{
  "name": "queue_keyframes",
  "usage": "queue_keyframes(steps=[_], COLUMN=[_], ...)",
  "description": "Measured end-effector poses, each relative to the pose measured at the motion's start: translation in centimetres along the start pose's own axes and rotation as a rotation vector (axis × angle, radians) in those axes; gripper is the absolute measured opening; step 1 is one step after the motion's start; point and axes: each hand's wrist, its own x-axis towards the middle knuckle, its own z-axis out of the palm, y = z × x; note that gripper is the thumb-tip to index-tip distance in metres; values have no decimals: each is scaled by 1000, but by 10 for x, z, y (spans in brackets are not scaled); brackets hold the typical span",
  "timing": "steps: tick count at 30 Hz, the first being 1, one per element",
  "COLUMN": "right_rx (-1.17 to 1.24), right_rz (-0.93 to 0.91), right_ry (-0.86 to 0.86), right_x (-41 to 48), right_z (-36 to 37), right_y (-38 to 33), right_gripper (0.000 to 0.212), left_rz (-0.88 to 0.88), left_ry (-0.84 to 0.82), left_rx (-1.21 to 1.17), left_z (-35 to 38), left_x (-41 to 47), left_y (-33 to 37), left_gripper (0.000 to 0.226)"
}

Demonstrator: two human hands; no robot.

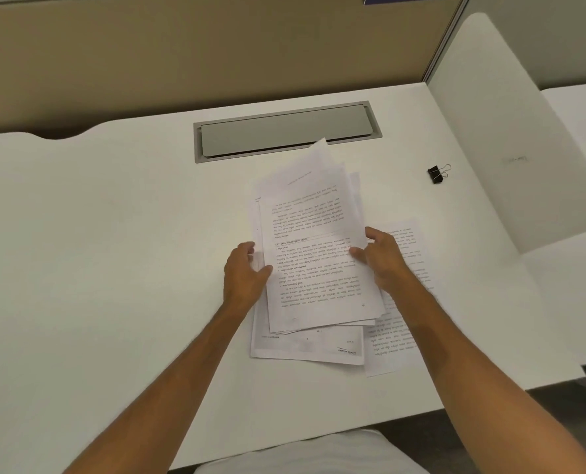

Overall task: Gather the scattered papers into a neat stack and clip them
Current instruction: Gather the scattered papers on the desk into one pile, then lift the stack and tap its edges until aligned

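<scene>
Fingers of the left hand were curled against the left edge of the bundle of papers, with the thumb lying on the top page, so this hand was closed on the bundle. The right hand gripped the right edge in the same way, its thumb pressed on the printed side and its other fingers bent behind the sheets. Both forearms were bare.

The bundle was lifted a little from the white desk and its sheets were not aligned; one corner stood up at the far end, over the grey cable cover. The top page carried dense black printed lines in several paragraphs, but the letters were too small to read. Under the bundle one more sheet lay flat, with a small dark logo near its lower right corner that could not be read. To the right another printed sheet lay flat under the right forearm, with its text turned the other way. How many sheets the bundle held could not be counted.

One black binder clip with silver wire handles sat on the desk, well apart from the papers, to the far right. The desk surface was smooth and matte. A white rounded divider panel stood at the right side, and a beige partition wall rose behind the desk.
</scene>
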Motion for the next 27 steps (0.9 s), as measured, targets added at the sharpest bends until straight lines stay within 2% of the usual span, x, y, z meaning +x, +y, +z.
queue_keyframes(steps=[2, 5, 6, 9, 11, 16, 23, 27], right_rx=[44, 137, 164, 235, 282, 336, 155, 165], right_rz=[-63, -149, -178, -271, -356, -486, -575, -659], right_ry=[-40, -121, -147, -203, -218, -239, -132, -105], right_x=[-9, -24, -27, -35, -40, -55, -75, -83], right_z=[-5, -11, -12, -10, -6, 9, 32, 40], right_y=[-1, -5, -7, -15, -24, -52, -64, -65], right_gripper=[45, 43, 43, 47, 49, 49, 41, 37], left_rz=[-71, -163, -162, -75, 0, 226, 294, 342], left_ry=[1, -114, -166, -257, -208, -52, 157, 209], left_rx=[-139, -407, -484, -637, -692, -639, -613, -652], left_z=[-10, -30, -38, -57, -67, -86, -101, -106], left_x=[3, 6, 7, 2, -2, -18, -30, -34], left_y=[5, 16, 19, 37, 51, 81, 81, 75], left_gripper=[81, 92, 86, 43, 32, 31, 35, 34])
